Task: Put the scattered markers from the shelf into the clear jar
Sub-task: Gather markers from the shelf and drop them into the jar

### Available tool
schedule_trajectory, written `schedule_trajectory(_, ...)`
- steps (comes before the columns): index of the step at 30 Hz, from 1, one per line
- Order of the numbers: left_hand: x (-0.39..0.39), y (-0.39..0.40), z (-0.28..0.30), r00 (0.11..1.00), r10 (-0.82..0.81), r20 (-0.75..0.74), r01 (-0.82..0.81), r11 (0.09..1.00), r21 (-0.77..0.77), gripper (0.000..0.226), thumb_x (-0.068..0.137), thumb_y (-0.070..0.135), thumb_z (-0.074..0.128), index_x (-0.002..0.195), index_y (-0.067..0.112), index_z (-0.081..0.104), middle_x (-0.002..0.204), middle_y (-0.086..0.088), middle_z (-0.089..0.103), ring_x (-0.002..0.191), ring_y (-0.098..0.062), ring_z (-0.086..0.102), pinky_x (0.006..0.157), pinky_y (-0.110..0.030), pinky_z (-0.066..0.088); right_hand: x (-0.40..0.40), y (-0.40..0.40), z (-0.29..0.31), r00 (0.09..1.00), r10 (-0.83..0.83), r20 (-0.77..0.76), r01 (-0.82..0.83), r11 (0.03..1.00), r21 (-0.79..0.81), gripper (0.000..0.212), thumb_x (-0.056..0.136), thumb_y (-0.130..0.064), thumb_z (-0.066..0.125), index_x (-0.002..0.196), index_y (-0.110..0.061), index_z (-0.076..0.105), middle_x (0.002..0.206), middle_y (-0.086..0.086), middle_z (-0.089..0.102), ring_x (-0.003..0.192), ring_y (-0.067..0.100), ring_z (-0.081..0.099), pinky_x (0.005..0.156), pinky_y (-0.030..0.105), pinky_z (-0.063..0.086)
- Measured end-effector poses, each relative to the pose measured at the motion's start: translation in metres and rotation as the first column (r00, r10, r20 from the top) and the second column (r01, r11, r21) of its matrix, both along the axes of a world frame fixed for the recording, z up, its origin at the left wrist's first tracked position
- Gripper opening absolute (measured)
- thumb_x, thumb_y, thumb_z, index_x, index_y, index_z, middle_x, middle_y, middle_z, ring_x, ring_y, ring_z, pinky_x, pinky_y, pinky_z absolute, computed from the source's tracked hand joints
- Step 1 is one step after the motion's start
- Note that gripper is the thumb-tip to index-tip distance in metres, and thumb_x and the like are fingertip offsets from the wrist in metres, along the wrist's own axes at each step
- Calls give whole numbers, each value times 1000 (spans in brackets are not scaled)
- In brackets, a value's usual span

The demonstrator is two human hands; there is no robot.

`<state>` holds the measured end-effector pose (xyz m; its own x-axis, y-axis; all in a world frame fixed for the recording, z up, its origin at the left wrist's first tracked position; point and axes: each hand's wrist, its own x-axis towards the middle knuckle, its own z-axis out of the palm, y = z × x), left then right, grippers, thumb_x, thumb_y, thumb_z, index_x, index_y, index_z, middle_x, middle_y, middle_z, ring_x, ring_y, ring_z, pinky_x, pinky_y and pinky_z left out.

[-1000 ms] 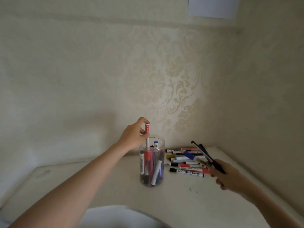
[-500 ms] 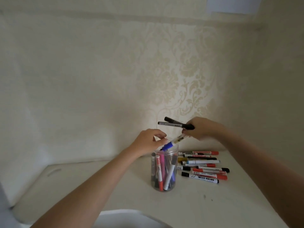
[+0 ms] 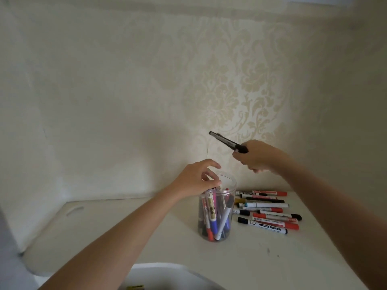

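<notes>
The clear jar stands on the white shelf with several markers upright inside it. My left hand hovers over the jar's mouth. Its thumb and curled fingers pinch the top end of a white marker with a blue cap, which reaches down into the jar, while the index finger is lifted. Up and to the right of the jar, my right hand grips black markers that point up-left. Several loose markers lie side by side on the shelf just right of the jar.
The shelf sits in a corner, with patterned walls close behind and to the right. A white rounded object fills the bottom edge of the view. A small slot marks the shelf's left part.
My left hand took the blue-capped marker from my right hand and lowered it into the jar. My right hand moved right and up, still holding the black markers.
</notes>
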<state>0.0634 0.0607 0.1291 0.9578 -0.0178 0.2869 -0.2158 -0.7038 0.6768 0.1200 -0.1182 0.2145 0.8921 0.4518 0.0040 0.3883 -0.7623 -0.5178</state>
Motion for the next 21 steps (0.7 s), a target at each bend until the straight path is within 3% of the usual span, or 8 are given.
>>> schedule_trajectory(3,2,13,-1,979,131,157,-115,988,-105,12,83,19,73,96,20,73,90,7,75,79,-3,68,75,-14,46,-6,-32,-3,963,71,-258,-60,997,51,20,95,-30,50,103,-11,49,77,8,52,48,11,39,43,21,34)
schedule_trajectory(5,0,19,3,968,168,184,-145,981,-132,9,83,22,75,90,18,74,88,8,75,78,-5,67,71,-12,45,-12,-44,-5,937,110,-333,-92,993,67,20,95,-27,52,101,-8,51,71,5,52,44,8,36,39,18,31)
schedule_trajectory(8,-2,15,6,999,29,45,-38,979,202,24,86,42,69,87,20,78,84,7,74,75,-8,65,64,-16,42,-12,-45,-5,961,138,-241,-167,981,-102,25,94,-28,52,92,-4,61,59,1,50,43,11,39,44,20,34)
schedule_trajectory(10,-1,10,3,999,2,-47,15,937,350,35,91,50,59,76,23,76,68,4,68,61,-16,59,57,-20,38,-9,-37,-3,980,167,-108,-190,948,-257,25,93,-31,52,90,-9,66,62,3,56,49,13,47,53,23,40)
schedule_trajectory(13,-3,9,-2,988,-15,-156,71,932,357,42,95,51,51,67,26,69,57,0,55,54,-13,47,55,-24,33,-6,-22,4,982,189,-23,-184,917,-354,22,91,-31,52,88,-17,69,65,4,58,52,13,50,61,26,40)
schedule_trajectory(17,-5,14,-5,1000,18,25,-25,948,316,37,94,50,52,94,20,74,74,11,63,60,-2,51,59,-22,36,-7,-4,13,975,211,-73,-221,864,-452,21,89,-31,56,95,-17,70,61,2,54,48,11,46,58,21,41)
schedule_trajectory(19,-4,14,-6,999,40,-22,-29,930,366,45,98,50,43,92,15,71,70,6,63,62,-11,56,60,-30,43,-6,7,14,974,198,-114,-229,841,-491,25,90,-29,57,100,-10,69,57,0,47,44,11,41,51,18,38)
schedule_trajectory(21,-2,13,-8,996,47,-82,-7,902,431,50,99,48,37,88,10,68,79,-7,67,72,-25,63,69,-40,48,-4,17,13,972,170,-159,-227,845,-484,31,93,-28,53,105,-3,66,56,0,41,43,11,36,45,17,34)
